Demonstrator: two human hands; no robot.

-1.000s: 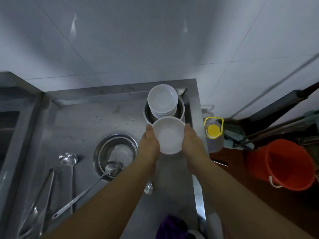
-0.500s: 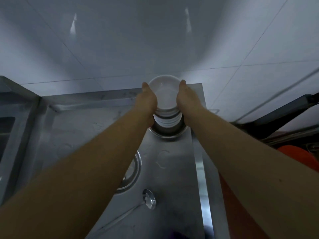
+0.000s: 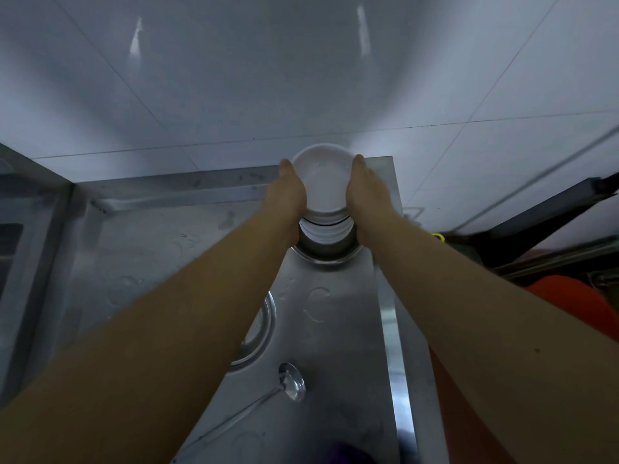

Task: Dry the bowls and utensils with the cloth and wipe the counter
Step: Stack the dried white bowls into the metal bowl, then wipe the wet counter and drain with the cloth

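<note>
**Bowl reaches the stack**

Since a second ago, both hands have carried the white bowl (image 3: 322,177) away to the stack (image 3: 325,229) at the surface's (image 3: 338,356) far corner. Left hand (image 3: 288,192) and right hand (image 3: 367,192) cup its rim. Lower it level and centred; smooth glazed bowls slide. A shiny steel ladle (image 3: 292,383) lies nearer.
</note>
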